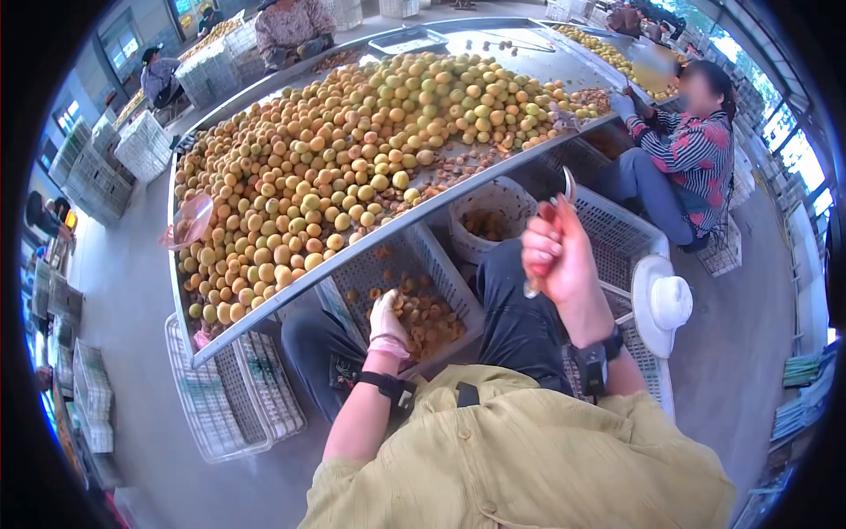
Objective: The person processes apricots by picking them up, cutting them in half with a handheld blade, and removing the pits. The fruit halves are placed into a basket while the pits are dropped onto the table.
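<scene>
My right hand [555, 251] is raised over my right thigh, fingers wrapped round the red handle of a curved knife [569, 183]. The hooked metal blade points upward. My left hand [387, 319], in a pale glove, is low over a plastic crate [445, 269] between my knees. Its fingers are curled together, and what they hold, if anything, I cannot make out. Cut apricot halves [432, 331] lie in that crate, right by the fingertips. Beyond my hands, a heap of whole yellow-orange apricots [352, 150] covers much of a metal-rimmed table [291, 295].
A white bucket [498, 194] with dark contents stands under the table edge. A white hat [663, 300] rests on crates at my right. Stacked crates [233, 388] stand at my left. A co-worker [683, 159] sits at the table's right side, another person [293, 31] across it.
</scene>
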A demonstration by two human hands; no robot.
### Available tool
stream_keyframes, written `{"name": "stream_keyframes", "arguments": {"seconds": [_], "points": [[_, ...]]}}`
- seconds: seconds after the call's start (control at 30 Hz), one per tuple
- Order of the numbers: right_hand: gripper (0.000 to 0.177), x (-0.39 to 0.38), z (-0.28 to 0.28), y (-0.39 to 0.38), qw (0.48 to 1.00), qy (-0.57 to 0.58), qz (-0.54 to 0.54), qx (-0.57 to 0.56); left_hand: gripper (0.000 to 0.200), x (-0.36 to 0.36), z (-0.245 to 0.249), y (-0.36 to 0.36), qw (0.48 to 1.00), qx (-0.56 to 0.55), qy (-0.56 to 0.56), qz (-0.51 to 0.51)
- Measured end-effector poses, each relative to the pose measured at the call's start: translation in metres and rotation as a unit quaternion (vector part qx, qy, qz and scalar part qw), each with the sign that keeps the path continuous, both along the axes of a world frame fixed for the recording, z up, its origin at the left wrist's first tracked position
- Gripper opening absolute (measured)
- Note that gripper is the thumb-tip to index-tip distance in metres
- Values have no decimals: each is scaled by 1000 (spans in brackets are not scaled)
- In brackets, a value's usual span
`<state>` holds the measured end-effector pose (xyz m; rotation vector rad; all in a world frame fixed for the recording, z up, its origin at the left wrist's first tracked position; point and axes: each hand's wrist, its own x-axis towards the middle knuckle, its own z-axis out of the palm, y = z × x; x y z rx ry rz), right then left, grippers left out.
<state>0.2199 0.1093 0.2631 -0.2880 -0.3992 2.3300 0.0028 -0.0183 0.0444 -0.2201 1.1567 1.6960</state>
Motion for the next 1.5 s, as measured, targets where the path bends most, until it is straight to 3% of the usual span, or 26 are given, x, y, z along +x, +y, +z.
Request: {"name": "stream_keyframes", "arguments": {"seconds": [0.1,0.17,0.2,0.27,0.3,0.4,0.43,0.53,0.63,0.87,1.0,1.1,1.13,1.2,1.23,1.33,1.43,1.47,1.5], "points": [[26,-65,17,10,999,-22,22,18,21,-21,1,14,999,-1,30,-29],[24,-98,18,19,996,-42,52,63,33,-34,-2,27,958,-110,250,-89],[23,-112,17,26,992,-74,57,90,33,-37,-5,27,958,-115,247,-92],[20,-135,0,51,965,-200,54,161,50,-39,-9,32,893,-101,418,-135],[18,-147,-19,70,944,-267,44,187,41,-33,10,33,889,-60,436,-125],[19,-180,-79,123,836,-438,-1,330,32,-31,100,41,925,32,346,-151],[24,-195,-107,139,703,-537,-80,459,28,-38,116,45,923,38,344,-170],[22,-220,-127,166,517,-616,-82,589,25,-60,154,73,897,60,410,-156],[27,-240,-116,167,471,-685,-8,556,28,-92,139,109,920,122,362,-85],[36,-257,-145,178,430,-695,11,575,30,-127,100,137,957,127,259,-26],[37,-258,-152,177,456,-687,51,564,32,-137,93,142,975,107,191,-27],[46,-256,-146,178,524,-645,44,554,33,-144,85,149,979,102,174,-5],[46,-253,-138,177,525,-645,45,554,34,-144,84,151,980,105,168,-1],[54,-249,-122,173,643,-556,-18,527,38,-139,91,157,984,89,154,11],[58,-251,-118,169,669,-529,-37,520,42,-137,95,160,987,74,140,22],[55,-249,-105,147,710,-437,-26,552,51,-140,96,166,990,127,53,-16],[51,-264,-119,124,705,-367,-59,605,56,-139,86,173,992,122,21,22],[49,-264,-122,120,693,-369,-24,619,57,-139,81,174,990,130,9,53],[50,-265,-119,118,695,-373,-5,615,57,-138,78,172,987,102,108,64]]}}
